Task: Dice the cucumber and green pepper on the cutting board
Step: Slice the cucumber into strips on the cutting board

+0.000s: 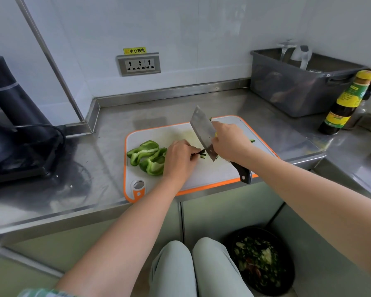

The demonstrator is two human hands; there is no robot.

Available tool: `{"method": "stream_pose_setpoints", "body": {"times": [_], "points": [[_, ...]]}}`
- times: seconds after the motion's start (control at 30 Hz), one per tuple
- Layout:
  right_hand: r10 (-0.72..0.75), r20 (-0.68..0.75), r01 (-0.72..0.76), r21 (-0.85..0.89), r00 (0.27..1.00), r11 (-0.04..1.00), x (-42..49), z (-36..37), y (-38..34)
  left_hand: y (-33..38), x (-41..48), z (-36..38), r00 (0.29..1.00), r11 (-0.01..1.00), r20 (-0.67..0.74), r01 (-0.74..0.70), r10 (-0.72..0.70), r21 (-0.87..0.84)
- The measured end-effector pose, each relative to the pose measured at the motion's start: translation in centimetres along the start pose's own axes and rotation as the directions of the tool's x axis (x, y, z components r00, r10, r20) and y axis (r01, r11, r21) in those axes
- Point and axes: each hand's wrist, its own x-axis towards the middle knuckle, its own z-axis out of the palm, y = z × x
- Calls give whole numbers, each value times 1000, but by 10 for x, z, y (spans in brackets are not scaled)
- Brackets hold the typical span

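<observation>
A white cutting board with an orange rim (210, 174) lies on the steel counter. Green pepper pieces (147, 156) lie on its left part. My left hand (180, 160) pinches short dark cucumber strips (202, 154) against the board beside the peppers. My right hand (230, 142) grips a cleaver (202, 132) where blade meets handle, the blade edge down next to the strips. A few small cucumber bits (252, 140) show past my right hand; most of what lies behind it is hidden.
A dark sauce bottle (347, 103) and a grey plastic tub (302, 84) stand at the back right. A black appliance with a cable (15, 129) sits on the left. A wall socket (138, 64) is behind. A black bin of scraps (260, 260) sits on the floor.
</observation>
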Motion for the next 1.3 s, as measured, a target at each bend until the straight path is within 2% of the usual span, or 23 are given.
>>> {"method": "stream_pose_setpoints", "body": {"times": [0.13,0.23,0.3,0.43,0.57,0.83,1.0,1.3], "points": [[-20,-1,20,-16,1000,1000,-7,1,-7,0,-2,0,992,990,1,123,-123,-74],[-17,-36,16,-19,999,1000,-5,0,-6,0,-3,0,989,985,0,145,-146,-91],[-18,-48,17,-18,999,1000,-5,-1,-6,0,-3,0,990,987,-1,140,-140,-85],[24,43,-23,-22,999,999,-9,3,-13,-2,-3,0,996,994,-15,89,-90,-69],[32,70,-32,-8,997,999,-8,13,-15,-4,-3,1,999,999,-35,35,-36,-31],[49,-8,-49,8,999,999,3,9,1,-4,-4,3,997,997,-63,50,-54,-59],[-22,34,22,-4,999,1000,0,-3,-6,-2,-3,1,994,989,-2,110,-110,-95],[0,50,1,-18,999,1000,-5,20,-15,-1,-5,-2,1000,1000,-30,0,0,-8]]}}
